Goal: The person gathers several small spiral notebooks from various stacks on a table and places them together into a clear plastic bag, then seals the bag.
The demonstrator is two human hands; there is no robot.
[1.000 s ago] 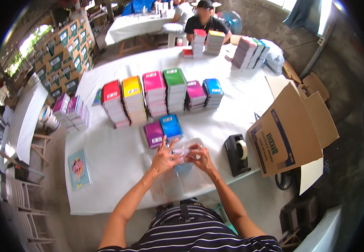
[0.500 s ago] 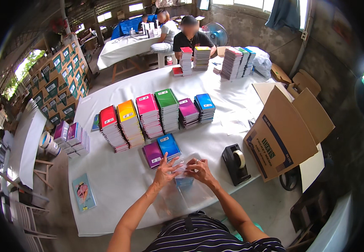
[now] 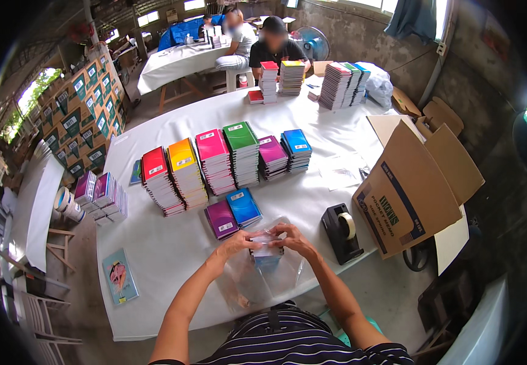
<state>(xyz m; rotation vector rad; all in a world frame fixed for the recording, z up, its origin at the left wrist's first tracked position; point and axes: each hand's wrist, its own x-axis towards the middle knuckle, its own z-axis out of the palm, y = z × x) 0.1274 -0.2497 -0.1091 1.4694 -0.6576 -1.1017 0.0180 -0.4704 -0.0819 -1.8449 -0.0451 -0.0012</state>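
Close to the table's near edge, a clear plastic bag [image 3: 288, 271] lies around a small stack of spiral notebooks [image 3: 267, 250] with a blue cover showing below. My left hand [image 3: 237, 243] grips the bag at the stack's left side, fingers bent inward. On the opposite side my right hand [image 3: 292, 238] pinches the plastic at the stack's far right corner. Just beyond my hands are a purple notebook pile [image 3: 221, 219] and a blue notebook pile [image 3: 244, 207], side by side. Glare on the plastic hides part of the stack.
Behind stand tall notebook stacks: red [image 3: 155, 167], yellow [image 3: 182, 155], pink [image 3: 209, 144] and green [image 3: 240, 136]. To the right are a black tape dispenser [image 3: 340, 234] and an open carton [image 3: 397, 204]. A picture-covered notebook [image 3: 119, 277] lies left. Across the table sits a person [image 3: 274, 52].
My hands have moved slightly apart, from close together over the plastic to either side of the stack. The bag now spreads wider on the table, and the notebooks' edges show between my fingers.
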